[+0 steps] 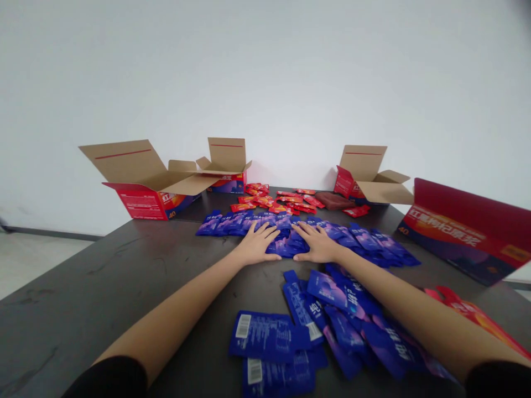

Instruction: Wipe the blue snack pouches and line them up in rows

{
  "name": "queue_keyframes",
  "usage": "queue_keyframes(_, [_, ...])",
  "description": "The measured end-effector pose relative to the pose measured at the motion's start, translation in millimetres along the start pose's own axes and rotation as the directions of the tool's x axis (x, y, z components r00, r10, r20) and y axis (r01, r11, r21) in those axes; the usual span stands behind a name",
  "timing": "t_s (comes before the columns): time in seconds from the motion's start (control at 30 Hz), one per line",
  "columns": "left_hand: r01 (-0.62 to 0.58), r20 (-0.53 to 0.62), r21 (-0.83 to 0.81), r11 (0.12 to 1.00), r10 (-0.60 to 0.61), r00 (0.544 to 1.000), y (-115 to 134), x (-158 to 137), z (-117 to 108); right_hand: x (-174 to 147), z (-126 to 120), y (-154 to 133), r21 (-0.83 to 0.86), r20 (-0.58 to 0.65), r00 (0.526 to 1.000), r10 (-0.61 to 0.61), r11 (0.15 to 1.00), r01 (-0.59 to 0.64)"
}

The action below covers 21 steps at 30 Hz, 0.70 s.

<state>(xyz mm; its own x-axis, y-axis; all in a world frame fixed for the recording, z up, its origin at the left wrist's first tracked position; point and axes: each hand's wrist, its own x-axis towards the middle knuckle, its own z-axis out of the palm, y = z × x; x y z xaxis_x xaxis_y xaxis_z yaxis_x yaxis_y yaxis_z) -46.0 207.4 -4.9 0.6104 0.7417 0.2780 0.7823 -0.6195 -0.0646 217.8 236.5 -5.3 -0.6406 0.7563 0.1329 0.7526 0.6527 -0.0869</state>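
Both my arms reach forward over the dark table. My left hand [256,246] lies flat with spread fingers on the middle of a row of overlapping blue pouches [232,223]. Beside it, my right hand [318,245] rests on the same row, fingers also apart, thumbs pointing toward each other. Parts of the pouches under both palms are hidden. Nearer to me is a loose pile of blue pouches [348,315], partly covered by my right forearm. Two pouches with barcodes [265,334] lie back side up at its left.
Open cartons stand at the far left [141,202], back left [232,182], back right [346,182] and right [460,237]. Red sachets [257,199] lie behind the row, near a dark red pouch-like item [333,200]. More red packets [468,309] are at the right edge. A wall rises behind.
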Motion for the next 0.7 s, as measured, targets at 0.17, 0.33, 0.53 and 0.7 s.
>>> queue_keyframes(0.17, [0.012, -0.01, 0.0, 1.0, -0.012, 1.0, -10, 6, 4, 13, 2, 2, -0.004, -0.021, 1.0, 0.006, 1.0, -0.006])
queue_keyframes(0.33, [0.043, -0.021, -0.012, 0.999, -0.043, 0.999, -16, 13, 10, 25, 5, 8, -0.017, -0.051, 0.999, 0.017, 1.0, -0.018])
queue_keyframes(0.53, [0.075, -0.029, -0.032, 0.997, -0.076, 0.997, -19, 16, 12, 42, 5, 14, 0.011, -0.056, 0.998, 0.018, 1.0, -0.017])
queue_keyframes(0.7, [0.066, -0.068, -0.057, 0.996, -0.07, 0.995, -3, 17, 0, 17, -16, 23, 0.076, -0.02, 1.0, 0.017, 0.997, -0.016])
